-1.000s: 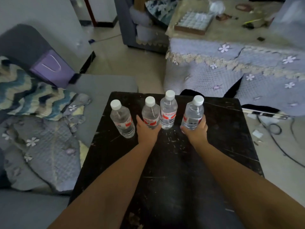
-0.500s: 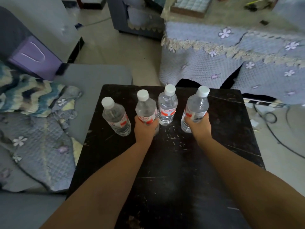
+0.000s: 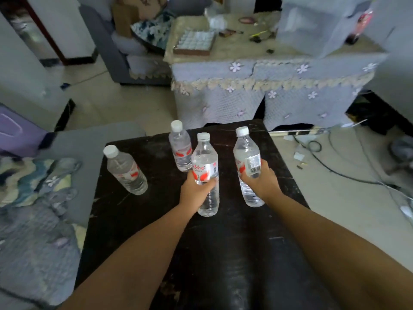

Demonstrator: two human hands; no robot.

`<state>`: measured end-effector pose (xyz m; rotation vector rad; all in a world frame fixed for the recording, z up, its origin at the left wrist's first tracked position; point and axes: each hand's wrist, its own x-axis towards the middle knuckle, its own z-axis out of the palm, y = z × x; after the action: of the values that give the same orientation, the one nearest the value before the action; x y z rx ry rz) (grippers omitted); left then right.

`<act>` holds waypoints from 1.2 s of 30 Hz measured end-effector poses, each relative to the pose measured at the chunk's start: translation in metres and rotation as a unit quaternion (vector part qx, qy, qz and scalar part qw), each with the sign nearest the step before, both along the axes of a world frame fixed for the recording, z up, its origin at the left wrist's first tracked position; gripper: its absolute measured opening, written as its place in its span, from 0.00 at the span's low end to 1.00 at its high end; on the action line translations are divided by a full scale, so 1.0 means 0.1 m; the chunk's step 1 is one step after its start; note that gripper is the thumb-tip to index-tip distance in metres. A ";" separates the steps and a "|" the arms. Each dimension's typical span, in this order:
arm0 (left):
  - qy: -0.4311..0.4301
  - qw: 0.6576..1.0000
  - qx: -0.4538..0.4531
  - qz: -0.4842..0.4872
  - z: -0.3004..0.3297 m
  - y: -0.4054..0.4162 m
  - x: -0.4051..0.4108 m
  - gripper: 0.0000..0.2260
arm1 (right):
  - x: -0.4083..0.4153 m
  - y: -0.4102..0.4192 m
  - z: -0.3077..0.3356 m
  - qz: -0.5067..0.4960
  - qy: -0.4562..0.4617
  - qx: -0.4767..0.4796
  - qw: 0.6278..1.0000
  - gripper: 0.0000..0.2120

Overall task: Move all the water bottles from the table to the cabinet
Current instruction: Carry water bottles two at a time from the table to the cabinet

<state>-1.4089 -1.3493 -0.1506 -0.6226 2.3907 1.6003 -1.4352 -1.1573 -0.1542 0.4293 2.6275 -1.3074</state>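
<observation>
My left hand [image 3: 196, 189] grips a clear water bottle [image 3: 205, 159] with a white cap and red label, lifted above the black table [image 3: 223, 253]. My right hand [image 3: 260, 182] holds a second such bottle [image 3: 247, 153], also raised off the top. Two more bottles stand on the table: one at the left [image 3: 125, 171] and one near the far edge [image 3: 180, 148], just behind my left hand's bottle. Across the floor stands a low cabinet [image 3: 268, 90] draped in a grey flowered cloth.
A grey sofa with blankets [image 3: 33, 198] runs along the table's left side. The cabinet top carries a tray of small cups [image 3: 194, 41], a covered box [image 3: 317, 23] and small clutter. Cables [image 3: 335, 166] lie on the floor at the right.
Both hands have lifted their bottles off the table and drawn them nearer to me. The view has tilted up, showing more of the cabinet. Two bottles stay standing.
</observation>
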 end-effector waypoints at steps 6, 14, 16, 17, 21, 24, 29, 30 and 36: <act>0.002 0.992 -0.027 -0.123 0.16 0.89 0.28 0.26 | 0.74 0.95 0.05 -0.076 -0.008 0.003 0.997 0.33; 0.024 0.971 -0.050 -0.233 0.24 2.51 1.06 0.28 | 2.06 2.42 0.21 -0.189 0.008 0.006 0.982 0.31; 0.027 0.966 -0.038 -0.255 0.21 2.94 1.30 0.29 | 2.43 2.78 0.23 -0.224 0.003 0.012 0.974 0.31; 0.025 0.960 -0.031 -0.279 0.20 3.27 1.48 0.29 | 2.72 3.06 0.24 -0.255 0.003 0.011 0.967 0.30; 0.011 0.939 -0.034 -0.343 0.18 4.16 2.00 0.25 | 3.51 3.78 0.25 -0.332 -0.013 0.011 0.943 0.29; 0.000 0.917 -0.044 -0.397 0.16 4.81 2.37 0.23 | 4.07 4.30 0.19 -0.405 -0.011 0.007 0.914 0.33; -0.002 0.873 -0.071 -0.482 0.12 5.73 2.91 0.24 | 4.88 4.86 0.17 -0.516 -0.033 -0.009 0.856 0.28; -0.006 0.861 -0.077 -0.503 0.10 5.93 3.03 0.24 | 5.03 4.97 0.15 -0.538 -0.037 -0.013 0.842 0.28; -0.023 0.797 -0.093 -0.597 -0.06 7.01 3.53 0.25 | 5.71 5.64 0.05 -0.621 -0.029 -0.031 0.783 0.25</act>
<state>-1.0557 -0.6481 -0.1565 0.7410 2.0677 0.7391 -0.8645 -0.5929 -0.1489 2.3788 2.0747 -1.4937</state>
